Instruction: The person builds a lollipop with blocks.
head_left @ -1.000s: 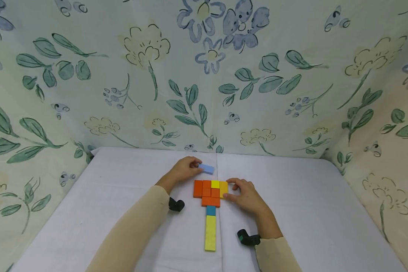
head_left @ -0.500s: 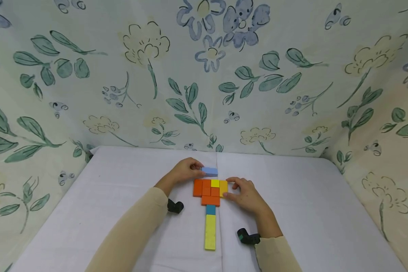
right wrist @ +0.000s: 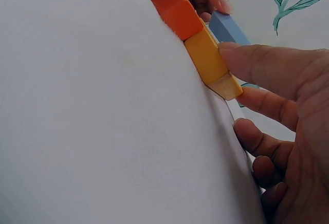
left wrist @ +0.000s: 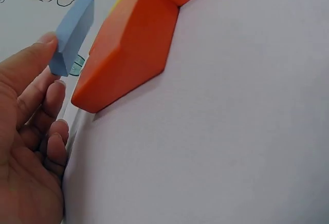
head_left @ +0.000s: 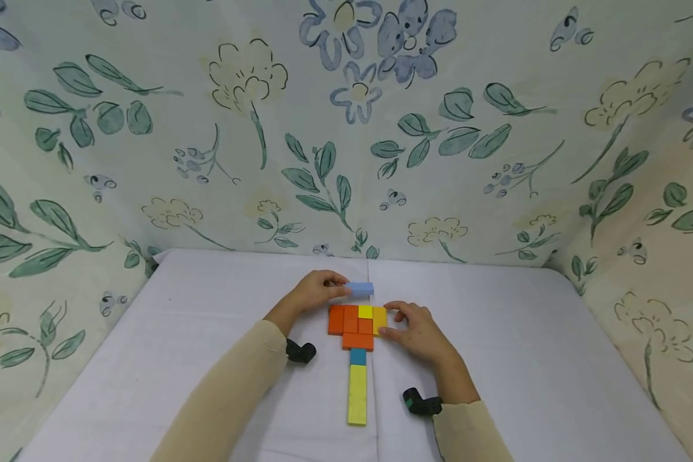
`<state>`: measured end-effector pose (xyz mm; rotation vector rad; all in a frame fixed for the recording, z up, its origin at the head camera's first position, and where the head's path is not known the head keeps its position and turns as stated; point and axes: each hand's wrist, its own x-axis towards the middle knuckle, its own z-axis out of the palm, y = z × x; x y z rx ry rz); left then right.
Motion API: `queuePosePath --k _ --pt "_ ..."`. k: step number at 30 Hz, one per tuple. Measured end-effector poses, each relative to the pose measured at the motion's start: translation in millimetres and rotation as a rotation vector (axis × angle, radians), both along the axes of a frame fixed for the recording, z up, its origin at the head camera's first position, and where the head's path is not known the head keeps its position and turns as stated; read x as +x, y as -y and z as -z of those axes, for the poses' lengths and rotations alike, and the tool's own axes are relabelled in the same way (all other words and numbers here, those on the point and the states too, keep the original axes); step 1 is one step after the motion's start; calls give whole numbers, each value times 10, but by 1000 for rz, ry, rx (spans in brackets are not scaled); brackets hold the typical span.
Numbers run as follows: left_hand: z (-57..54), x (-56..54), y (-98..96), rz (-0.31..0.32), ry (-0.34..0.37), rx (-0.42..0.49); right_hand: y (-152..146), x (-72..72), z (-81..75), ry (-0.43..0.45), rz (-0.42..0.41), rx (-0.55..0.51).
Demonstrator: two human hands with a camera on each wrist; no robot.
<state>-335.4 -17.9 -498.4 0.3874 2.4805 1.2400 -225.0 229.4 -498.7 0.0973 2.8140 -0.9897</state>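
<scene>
My left hand [head_left: 316, 290] pinches one end of a light blue wooden block [head_left: 360, 289] between thumb and fingers, just beyond a flat layout of coloured blocks. In the left wrist view this blue block [left wrist: 76, 31] is held up past an orange block [left wrist: 133, 44]. At the layout's right side, my right hand [head_left: 418, 330] has its thumb and index finger on the two ends of an amber block [head_left: 378, 319]. The right wrist view shows that amber block [right wrist: 205, 57] lying against an orange one, with the other fingers curled beside it.
Several orange blocks [head_left: 336, 319] and a small yellow block [head_left: 366, 312] fill the layout's wide part. A teal block [head_left: 358, 357] and a long yellow block [head_left: 357, 394] run toward the near edge. The white-covered table [head_left: 496, 346] meets a flowered cloth [head_left: 346, 192] behind.
The left hand has carried the blue block slightly to the right and turned it from slanted to nearly level across the view. The right hand and the layout stay in place.
</scene>
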Motion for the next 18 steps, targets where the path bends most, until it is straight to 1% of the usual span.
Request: queuePosePath --k 3,8,11,14,18 --pt "5 -2 -4 -7 0 22 -2 -1 0 -3 -1 6" --pt "12 14 -32 44 12 12 -12 -1 2 -5 -9 9" --pt "21 26 -50 55 18 -6 -12 -1 3 -4 -9 5" --pt "34 33 -63 54 4 -24 -6 2 3 -7 -10 4" --pt "51 29 -83 65 -41 -48 -5 1 6 -7 -3 2"
